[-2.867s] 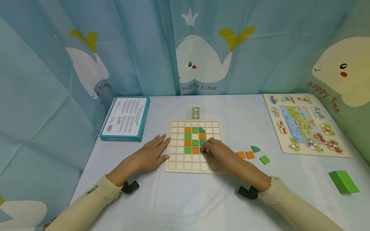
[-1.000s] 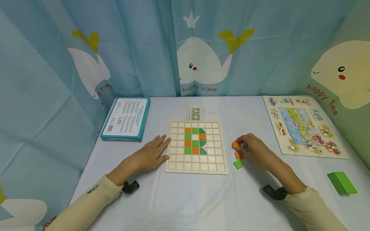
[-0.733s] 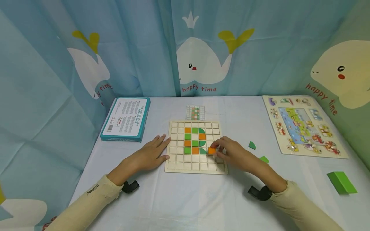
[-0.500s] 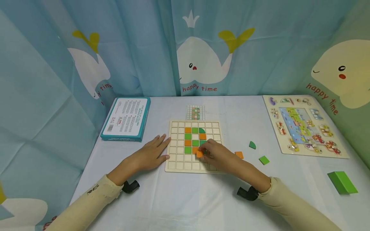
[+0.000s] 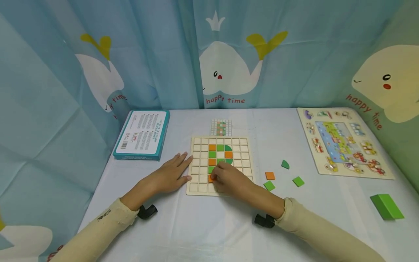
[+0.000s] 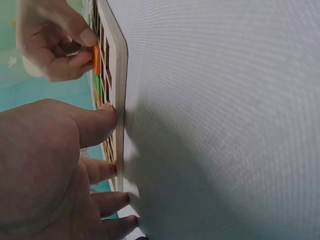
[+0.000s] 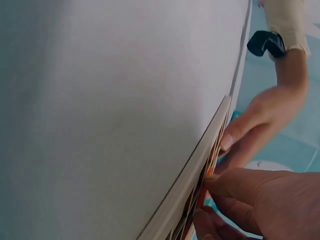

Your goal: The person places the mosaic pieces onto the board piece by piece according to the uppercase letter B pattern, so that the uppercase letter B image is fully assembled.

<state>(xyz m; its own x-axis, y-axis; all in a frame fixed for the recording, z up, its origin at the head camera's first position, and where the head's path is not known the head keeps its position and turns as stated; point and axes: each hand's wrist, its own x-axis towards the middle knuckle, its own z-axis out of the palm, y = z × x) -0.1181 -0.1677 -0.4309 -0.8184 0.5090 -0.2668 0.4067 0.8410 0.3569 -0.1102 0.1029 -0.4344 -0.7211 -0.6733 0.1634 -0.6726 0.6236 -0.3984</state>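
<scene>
A wooden grid board lies on the table, with orange and green square tiles and dark green quarter-round tiles set in its middle columns. My left hand is spread flat at the board's left edge; in the left wrist view its thumb touches the rim. Over the lower part of the board, my right hand pinches an orange square tile at the cell below the lowest green one. Its thumb and fingers on that orange tile show from the side in the left wrist view. It hides some of the tiles behind it.
Right of the board lie a loose orange tile, two green squares and a quarter-round tile. A small pattern card sits behind the board. Around these are a teal box, a picture puzzle and a green block.
My right hand has picked up an orange tile from beside the board and carried it left to the lower part of the grid. The left hand stays at the edge.
</scene>
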